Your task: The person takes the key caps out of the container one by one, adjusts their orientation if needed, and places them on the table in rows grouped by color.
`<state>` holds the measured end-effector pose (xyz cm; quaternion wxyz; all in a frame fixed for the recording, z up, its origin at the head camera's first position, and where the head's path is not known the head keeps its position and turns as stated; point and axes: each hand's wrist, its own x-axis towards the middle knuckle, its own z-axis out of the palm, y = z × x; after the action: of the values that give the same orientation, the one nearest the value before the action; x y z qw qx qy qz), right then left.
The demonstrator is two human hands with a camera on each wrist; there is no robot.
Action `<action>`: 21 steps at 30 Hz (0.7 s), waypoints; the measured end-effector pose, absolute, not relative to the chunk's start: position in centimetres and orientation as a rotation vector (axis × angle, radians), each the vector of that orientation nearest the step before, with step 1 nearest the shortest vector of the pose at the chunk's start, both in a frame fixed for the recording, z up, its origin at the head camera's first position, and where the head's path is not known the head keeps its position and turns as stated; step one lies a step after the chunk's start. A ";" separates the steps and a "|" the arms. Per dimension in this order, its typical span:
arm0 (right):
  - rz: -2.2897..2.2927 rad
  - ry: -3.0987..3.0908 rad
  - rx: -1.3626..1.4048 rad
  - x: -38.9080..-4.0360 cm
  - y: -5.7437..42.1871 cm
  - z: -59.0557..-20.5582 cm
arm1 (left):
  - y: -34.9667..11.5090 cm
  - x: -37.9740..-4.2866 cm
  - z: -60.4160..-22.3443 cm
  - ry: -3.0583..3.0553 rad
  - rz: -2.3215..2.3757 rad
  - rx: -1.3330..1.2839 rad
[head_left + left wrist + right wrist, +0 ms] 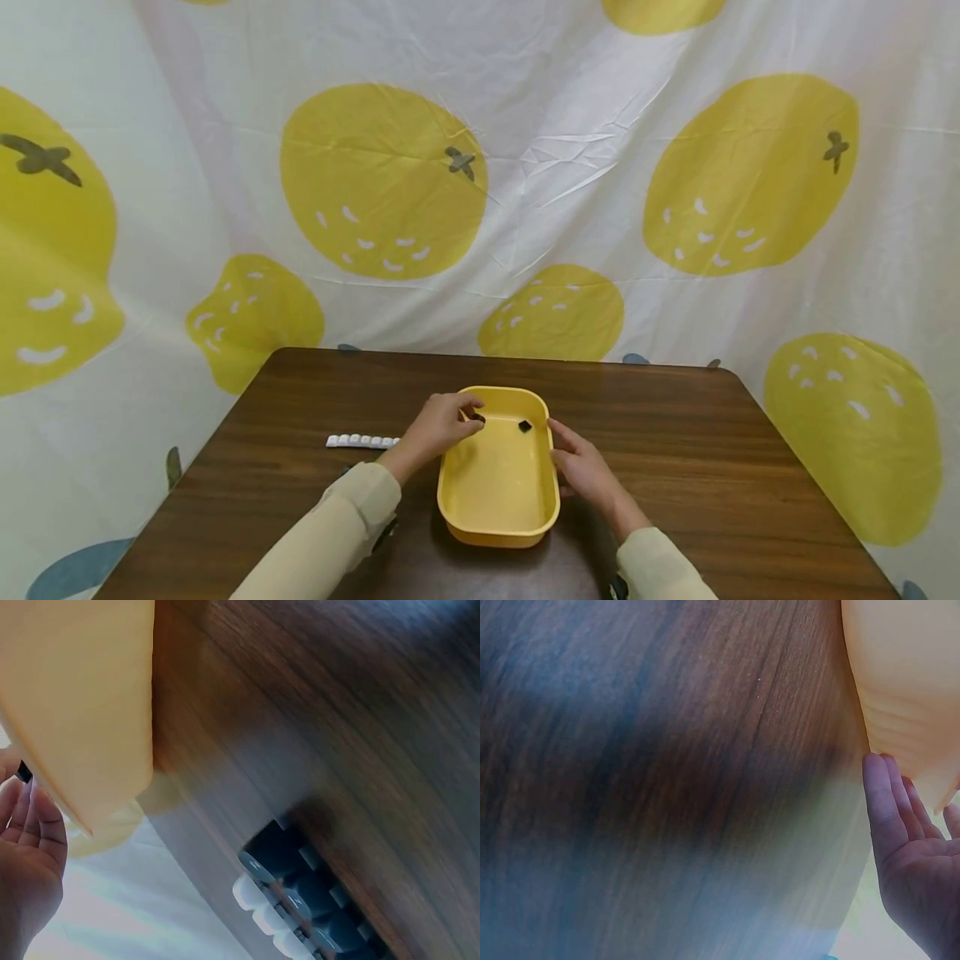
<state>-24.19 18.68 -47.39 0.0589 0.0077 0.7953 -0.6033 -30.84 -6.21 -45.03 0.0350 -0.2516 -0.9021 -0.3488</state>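
Observation:
A yellow plastic bin stands on the brown table, with one small black keycap lying inside near its far right. My left hand reaches over the bin's left rim and pinches a small black keycap between thumb and fingers. Against the outside of the bin's right wall rests my right hand; its fingers look straight along the wall in the right wrist view. To the left of the bin is a row of white keycaps, partly hidden by the left forearm.
Black keycaps with letters stand beside the white ones in the left wrist view. The wooden table stretches out on both sides of the bin. Behind it hangs a white curtain printed with yellow fruit.

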 end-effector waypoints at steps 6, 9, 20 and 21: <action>-1.823 2.410 0.029 -24.2 18.6 -47.4 | -7.6 -30.7 -45.1 -2.709 -1.079 -0.794; -1.828 2.406 0.026 -24.2 18.6 -47.4 | -8.5 -30.5 -45.1 -2.685 -1.097 -0.774; -1.816 2.420 0.032 -24.3 18.6 -47.4 | -11.9 -30.0 -45.1 -2.682 -1.220 -0.609; -1.813 2.421 0.032 -24.3 18.6 -47.4 | -12.2 -29.9 -45.1 -2.684 -1.217 -0.594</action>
<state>-24.29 18.55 -47.41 0.0582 0.0107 0.7990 -0.5984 -29.92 -12.22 -45.08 0.0675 -0.1972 -0.8908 -0.4038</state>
